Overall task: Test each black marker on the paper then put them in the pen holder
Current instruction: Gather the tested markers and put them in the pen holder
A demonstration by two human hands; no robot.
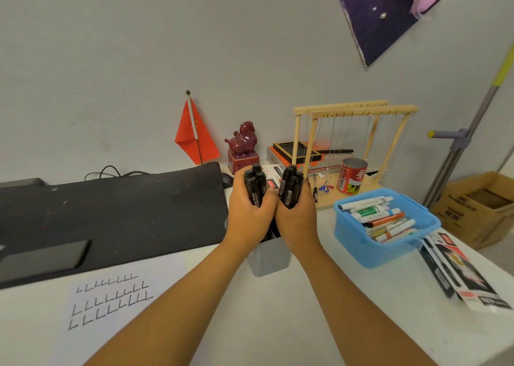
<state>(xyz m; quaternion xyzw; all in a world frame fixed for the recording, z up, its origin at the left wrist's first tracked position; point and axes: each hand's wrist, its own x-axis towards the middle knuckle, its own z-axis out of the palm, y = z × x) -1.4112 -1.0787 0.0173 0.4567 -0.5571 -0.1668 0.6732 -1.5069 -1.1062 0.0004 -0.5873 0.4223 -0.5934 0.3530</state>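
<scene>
I judge the step in hand to be loading the tested markers into the pen holder point(268, 257), the grey tub on the bench point(319, 324) directly below my wrists. To do it well I want both bundles upright and centred over the opening, then lowered together so no barrel catches the rim or tips the tub. Easing the grip gradually would let them slide down in a group instead of scattering. The opening is mostly hidden behind my hands, though a few dark shapes show inside it, so I go by feel as much as sight.

My left hand point(250, 212) is curled tightly round one bundle of black markers point(255, 185), caps pointing up and away. My right hand point(296, 215) is wrapped the same way round a second bundle of black markers point(290, 187). The two hands press against each other, thumbs side by side, just above the holder. Neither has slack in the fingers.

The paper point(111, 299) lies at the near left of the bench, well apart from the holder, and carries rows of short L-shaped test strokes. From how many strokes there are, I judge the testing largely done. A blue basket point(358, 243) of other pens sits to the right, near enough to bump if I swing wide.
</scene>
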